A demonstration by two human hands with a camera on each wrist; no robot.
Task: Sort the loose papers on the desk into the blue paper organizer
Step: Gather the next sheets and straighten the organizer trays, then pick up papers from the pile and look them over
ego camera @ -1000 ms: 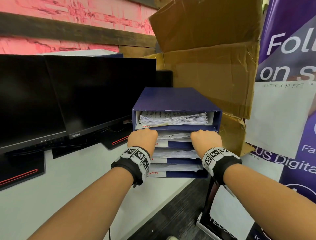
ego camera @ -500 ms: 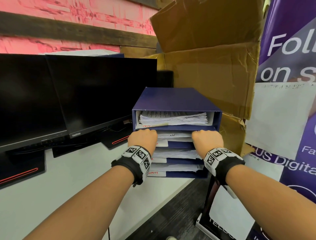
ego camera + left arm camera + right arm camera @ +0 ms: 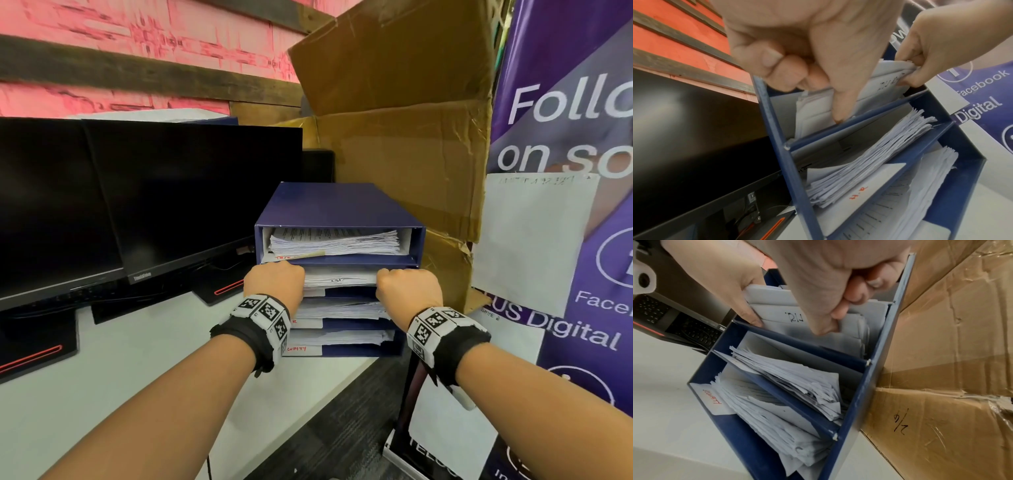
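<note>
The blue paper organizer stands at the white desk's right end, with several shelves full of white sheets. Both hands are at its second shelf from the top. My left hand grips the left end of a white paper stack there, thumb beneath and fingers curled above. My right hand grips the stack's right end. The stack lies mostly inside the shelf, and handwriting shows on its underside. The shelves below hold fanned paper piles with red-lettered labels.
Two dark monitors stand on the desk left of the organizer. A large open cardboard box rises behind and right of it. A purple banner with white sheets stands at the far right, over grey carpet.
Both hands have stayed at the second shelf, holding the stack's ends. The view has barely shifted; the stack looks about as deep in the shelf as before.
</note>
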